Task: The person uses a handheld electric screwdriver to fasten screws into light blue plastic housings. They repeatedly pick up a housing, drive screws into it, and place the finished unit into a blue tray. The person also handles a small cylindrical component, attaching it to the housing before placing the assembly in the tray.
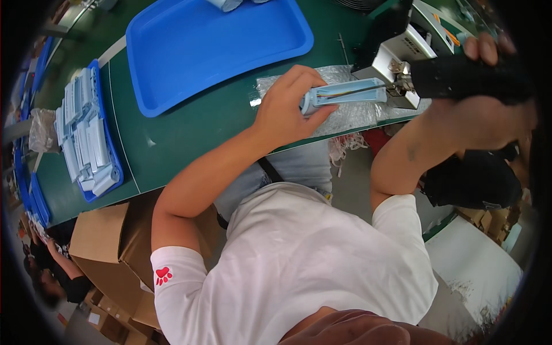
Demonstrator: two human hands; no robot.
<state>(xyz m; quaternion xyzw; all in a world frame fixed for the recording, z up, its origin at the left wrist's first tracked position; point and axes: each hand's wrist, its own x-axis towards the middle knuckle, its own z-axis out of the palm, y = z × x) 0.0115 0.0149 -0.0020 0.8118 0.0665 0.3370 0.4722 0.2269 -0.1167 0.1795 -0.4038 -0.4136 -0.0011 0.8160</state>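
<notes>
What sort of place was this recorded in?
Likely a factory workshop: there's a green workbench, a blue tray piled with similar pale-blue parts, and an open cardboard box beside the bench.

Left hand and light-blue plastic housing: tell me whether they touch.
Touching: the head view shows the left hand closed around the left end of the light-blue plastic housing.

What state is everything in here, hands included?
Left hand: gripping the casing
Right hand: wrapped around the black block
Casing: open side up, wires showing
Large tray: mostly bare
Small tray: heaped with light-blue pieces
Box: seemingly open
</notes>
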